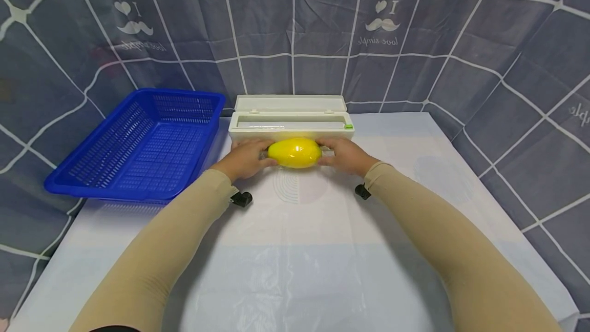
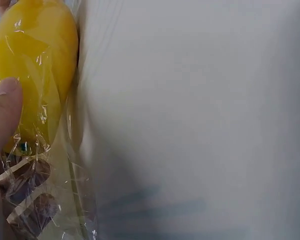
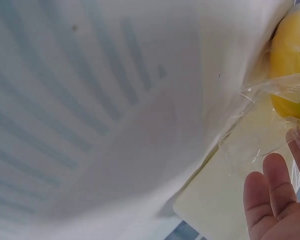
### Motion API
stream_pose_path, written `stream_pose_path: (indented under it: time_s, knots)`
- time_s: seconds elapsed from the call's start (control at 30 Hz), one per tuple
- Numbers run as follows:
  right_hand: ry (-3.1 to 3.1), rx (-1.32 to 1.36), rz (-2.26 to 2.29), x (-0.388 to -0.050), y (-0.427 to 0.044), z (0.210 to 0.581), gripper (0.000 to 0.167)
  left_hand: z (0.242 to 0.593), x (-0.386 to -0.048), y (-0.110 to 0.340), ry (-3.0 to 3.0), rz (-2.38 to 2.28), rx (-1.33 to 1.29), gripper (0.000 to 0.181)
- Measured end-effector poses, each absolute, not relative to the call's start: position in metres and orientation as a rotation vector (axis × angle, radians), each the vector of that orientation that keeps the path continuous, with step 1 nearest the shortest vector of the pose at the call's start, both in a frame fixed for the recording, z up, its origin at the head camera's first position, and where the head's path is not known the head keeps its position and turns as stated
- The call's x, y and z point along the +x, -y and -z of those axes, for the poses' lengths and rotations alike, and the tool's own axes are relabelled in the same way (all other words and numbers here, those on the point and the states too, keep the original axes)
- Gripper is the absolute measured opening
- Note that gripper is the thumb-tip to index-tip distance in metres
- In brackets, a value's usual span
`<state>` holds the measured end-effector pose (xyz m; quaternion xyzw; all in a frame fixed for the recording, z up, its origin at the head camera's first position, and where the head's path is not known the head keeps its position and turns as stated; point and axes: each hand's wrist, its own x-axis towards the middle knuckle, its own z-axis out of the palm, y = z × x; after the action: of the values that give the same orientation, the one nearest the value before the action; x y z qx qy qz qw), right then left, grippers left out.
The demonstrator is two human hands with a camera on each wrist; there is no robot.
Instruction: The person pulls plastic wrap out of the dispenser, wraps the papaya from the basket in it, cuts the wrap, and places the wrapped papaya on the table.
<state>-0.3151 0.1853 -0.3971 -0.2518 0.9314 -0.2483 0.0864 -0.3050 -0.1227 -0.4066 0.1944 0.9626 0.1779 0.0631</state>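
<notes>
A glossy yellow fruit (image 1: 295, 152), long and rounded like a mango or papaya, lies sideways against the front of a white cling film dispenser (image 1: 291, 134). Clear film (image 2: 45, 195) covers it and spreads crinkled past its ends. My left hand (image 1: 246, 159) holds the left end, its thumb (image 2: 7, 100) pressing on the filmed skin and other fingers behind the film. At the right end, my right hand (image 1: 345, 154) holds the fruit between thumb and forefinger. Its other fingers (image 3: 277, 185) stretch out by the loose film (image 3: 260, 130), apart from the fruit.
The dispenser's lid (image 1: 291, 102) is raised, and a green slider (image 1: 348, 126) sits at the right of its slot. A blue plastic basket (image 1: 124, 193) stands at the left, overhanging the table edge. Grey checked curtains (image 1: 322, 19) enclose the white-covered table (image 1: 295, 270).
</notes>
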Motion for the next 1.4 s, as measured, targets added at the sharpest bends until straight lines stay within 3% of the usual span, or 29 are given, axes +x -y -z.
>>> stream_pose_path:
  time_s: [0.2, 0.5, 1.4]
  knots:
    - [-2.763, -0.708, 0.754, -0.3141, -0.1844, 0.3964, 0.074, 0.4072, -0.3047, 0.1213, -2.923, -0.528, 0.581, 0.068]
    - [-2.847, -0.710, 0.713, -0.3165, -0.1816, 0.4013, 0.065, 0.4077, -0.3043, 0.1186, -2.933, -0.531, 0.574, 0.065]
    - [-2.792, -0.704, 0.736, -0.3126, -0.1824, 0.3925, 0.064, 0.4052, -0.3057, 0.1275, -2.975, -0.499, 0.531, 0.070]
